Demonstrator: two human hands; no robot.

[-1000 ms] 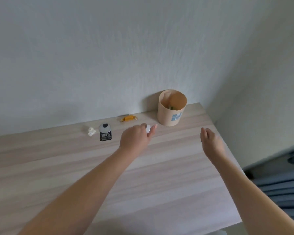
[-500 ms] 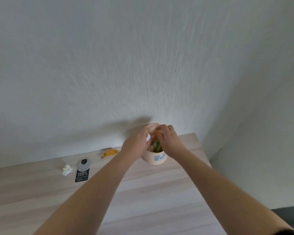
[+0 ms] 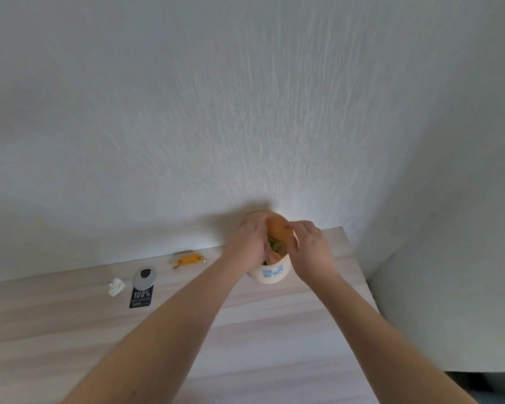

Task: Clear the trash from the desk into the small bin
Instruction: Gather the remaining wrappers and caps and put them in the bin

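Note:
The small bin [image 3: 271,276], a beige cup with a blue label, stands at the desk's back edge against the wall, with green and orange scraps inside. My left hand [image 3: 250,243] is at the bin's mouth with its fingertips curled down inside; the white scrap it carried is not visible. My right hand [image 3: 309,249] grips the bin's right rim, fingers over the edge. Left of the bin on the desk lie a yellow candy wrapper [image 3: 188,259], a black and silver tag [image 3: 143,288] printed "100%", and a crumpled white paper bit [image 3: 116,287].
The light wooden desk [image 3: 274,345] meets a white wall [image 3: 216,112] at the back. Its right edge ends just past the bin, beside a second wall in the corner.
My left hand carried the white scrap from the desk to the bin's mouth. My right hand moved up onto the bin's rim. The view tilted upward toward the wall.

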